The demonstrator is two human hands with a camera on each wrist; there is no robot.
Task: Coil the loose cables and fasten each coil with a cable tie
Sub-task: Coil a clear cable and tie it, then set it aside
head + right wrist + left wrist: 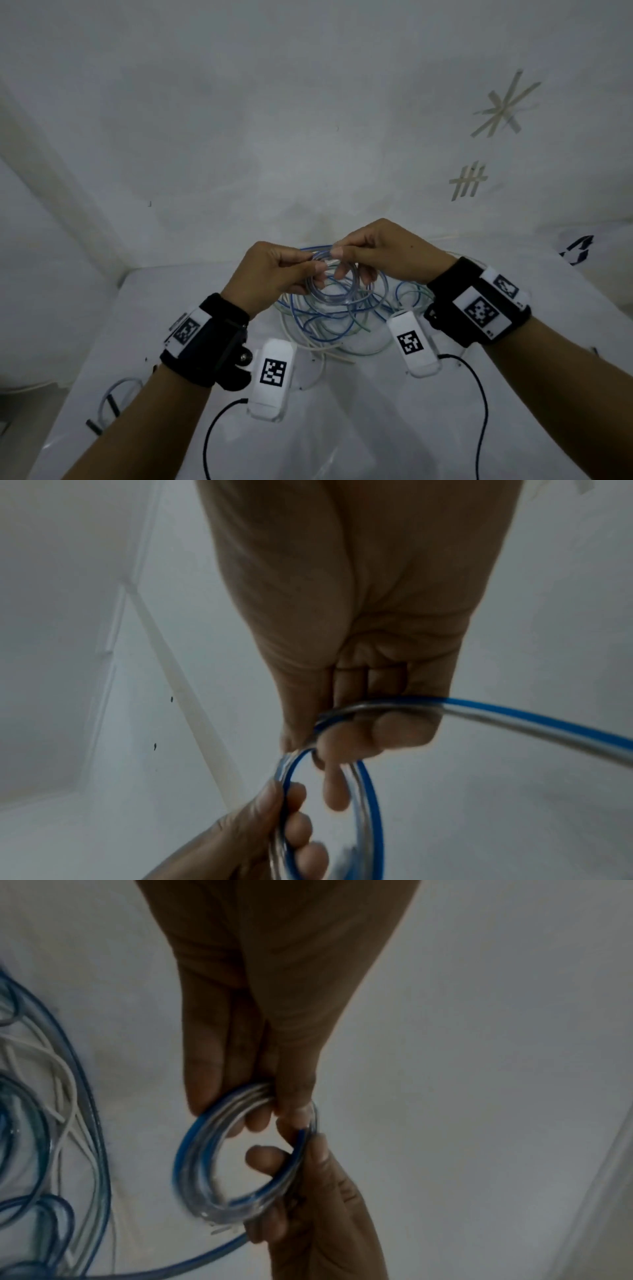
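Spread over the white table [359, 428], below and just beyond both hands: a loose tangle of blue, white and clear cables [329, 322], unsorted. Raised above that tangle, held between the two hands: a small coil [337, 281] of clear-and-blue cable, several turns stacked into a ring. Left hand [274, 270] curled, thumb and fingers pinching the coil's near side to keep the turns together. Right hand [383, 253] also curled, pinching the opposite side, with the cable's free run [534, 718] trailing away past its fingers [400, 729]. Probably light, smooth and springy, likely to slip or unwind once released; best gripped across all turns at one spot. Near the left forearm, an already bundled coil [120, 397] with dark ties.
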